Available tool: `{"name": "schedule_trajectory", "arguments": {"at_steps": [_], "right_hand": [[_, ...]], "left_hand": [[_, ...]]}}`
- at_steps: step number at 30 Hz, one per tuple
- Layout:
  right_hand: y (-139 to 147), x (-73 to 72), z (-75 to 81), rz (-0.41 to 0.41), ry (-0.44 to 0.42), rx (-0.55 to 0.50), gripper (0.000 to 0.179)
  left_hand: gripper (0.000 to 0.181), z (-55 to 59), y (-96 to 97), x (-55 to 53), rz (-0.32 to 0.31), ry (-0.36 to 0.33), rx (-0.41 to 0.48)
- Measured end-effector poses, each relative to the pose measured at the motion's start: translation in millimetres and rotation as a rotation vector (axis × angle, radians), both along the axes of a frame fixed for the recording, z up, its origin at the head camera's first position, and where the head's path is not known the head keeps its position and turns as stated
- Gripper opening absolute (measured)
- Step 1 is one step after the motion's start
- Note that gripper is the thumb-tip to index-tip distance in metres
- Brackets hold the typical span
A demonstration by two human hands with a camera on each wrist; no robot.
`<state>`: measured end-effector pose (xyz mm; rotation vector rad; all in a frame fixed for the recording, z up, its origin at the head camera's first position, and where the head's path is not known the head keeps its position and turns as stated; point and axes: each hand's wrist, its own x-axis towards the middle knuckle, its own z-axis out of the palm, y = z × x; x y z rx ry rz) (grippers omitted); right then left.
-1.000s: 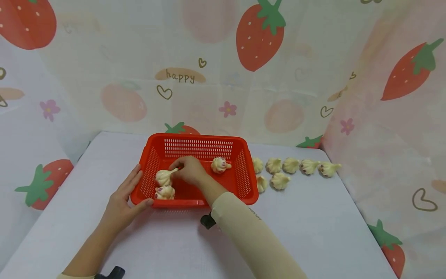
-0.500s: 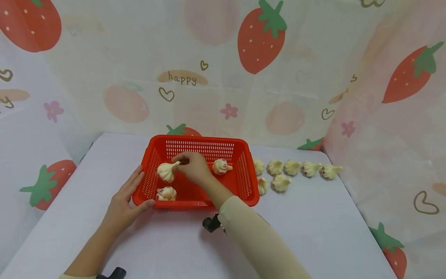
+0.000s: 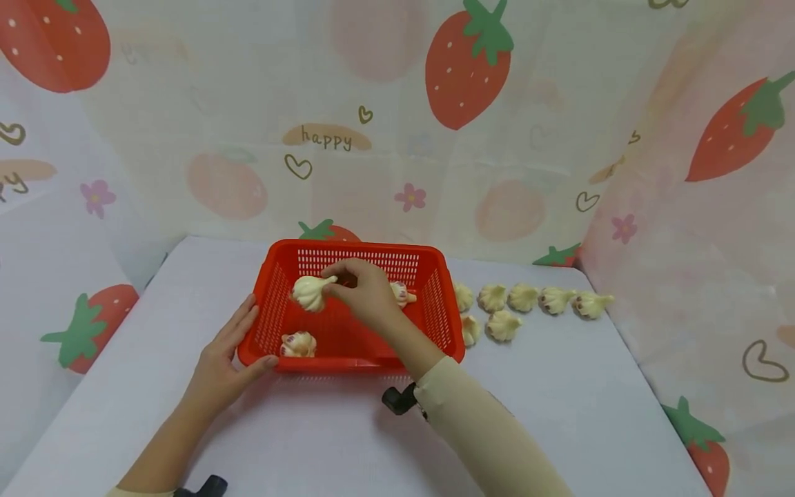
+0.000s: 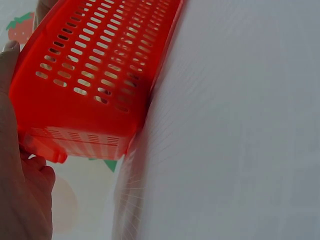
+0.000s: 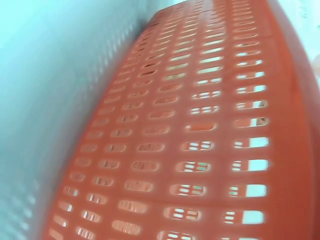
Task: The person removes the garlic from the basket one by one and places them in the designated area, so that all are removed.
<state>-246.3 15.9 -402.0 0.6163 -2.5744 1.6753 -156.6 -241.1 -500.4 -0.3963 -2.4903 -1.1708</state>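
My right hand (image 3: 369,293) pinches the stem of a garlic bulb (image 3: 308,293) and holds it inside the red plastic basket (image 3: 366,364). My left hand (image 3: 222,359) rests against the basket's front left corner, fingers along its left side and thumb at the front rim. In the left wrist view part of that hand (image 4: 22,200) shows beside the perforated basket wall (image 4: 65,105). Another garlic bulb (image 3: 298,344) lies in the front left of the basket. A third bulb (image 3: 404,295), at the right, is partly hidden by my right hand. The right wrist view shows mainly basket wall (image 5: 220,125).
On the white table (image 3: 528,400), right of the basket, several garlic bulbs (image 3: 524,297) lie in a back row, with a few more, such as one bulb (image 3: 503,325), in front. A strawberry-printed cloth (image 3: 348,186) stands behind and at both sides.
My right hand has lifted the pinched garlic bulb from beside the front left one and moved it up and to the right. My left hand stays at the basket corner.
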Motion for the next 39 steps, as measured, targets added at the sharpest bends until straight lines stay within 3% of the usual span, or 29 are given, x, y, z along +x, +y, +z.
{"name": "schedule_trajectory", "arguments": {"at_steps": [7, 15, 22, 35, 39], "right_hand": [[25, 11.3, 3.2, 0.014, 0.063, -0.052, 0.018], [68, 16.3, 0.6, -0.015, 0.109, -0.140, 0.021], [95, 24.4, -4.5, -0.090, 0.141, -0.134, 0.020], [123, 43.6, -5.0, -0.056, 0.259, -0.148, 0.022], [135, 47.4, -4.6, -0.062, 0.255, -0.149, 0.024]], "left_hand": [[0.095, -3.2, 6.5, -2.1, -0.007, -0.017, 0.001], [0.095, -1.8, 9.3, -4.1, -0.013, 0.021, -0.006], [0.095, -0.8, 7.1, -1.8, -0.013, 0.007, -0.012], [0.095, 0.7, 1.6, 1.1, 0.004, 0.008, -0.010], [0.094, 3.5, 0.8, 1.6, -0.001, 0.024, -0.007]]}}
